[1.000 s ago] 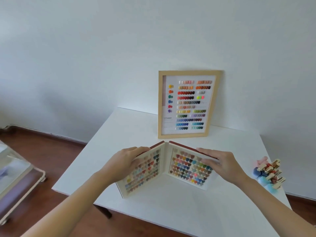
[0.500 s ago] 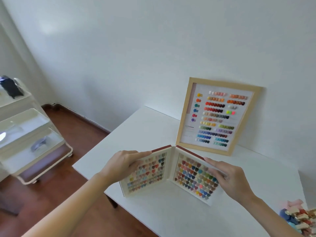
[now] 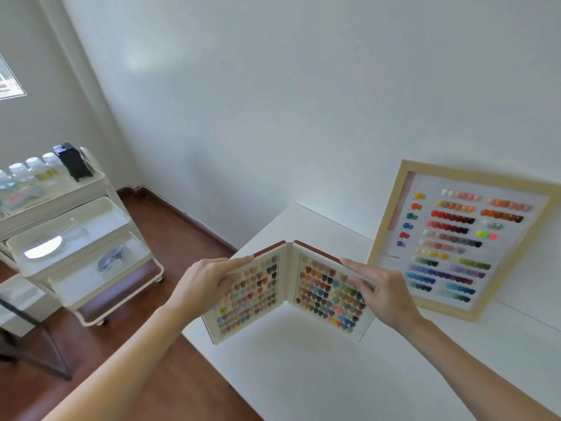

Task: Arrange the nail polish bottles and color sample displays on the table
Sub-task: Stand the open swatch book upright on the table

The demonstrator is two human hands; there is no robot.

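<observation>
We've got both hands, left hand (image 3: 209,279) and right hand (image 3: 384,291), clamped on the hinged swatch book (image 3: 288,291), glossy chips, smooth white surface (image 3: 303,375).

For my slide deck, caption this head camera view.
Both hands, left and right, stand an open swatch book on a white table.

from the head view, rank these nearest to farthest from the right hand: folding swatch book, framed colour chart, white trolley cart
1. Folding swatch book: held by the right hand at its right panel.
2. Framed colour chart: just behind and right, leaning on the wall.
3. White trolley cart: far left, on the floor.
</observation>
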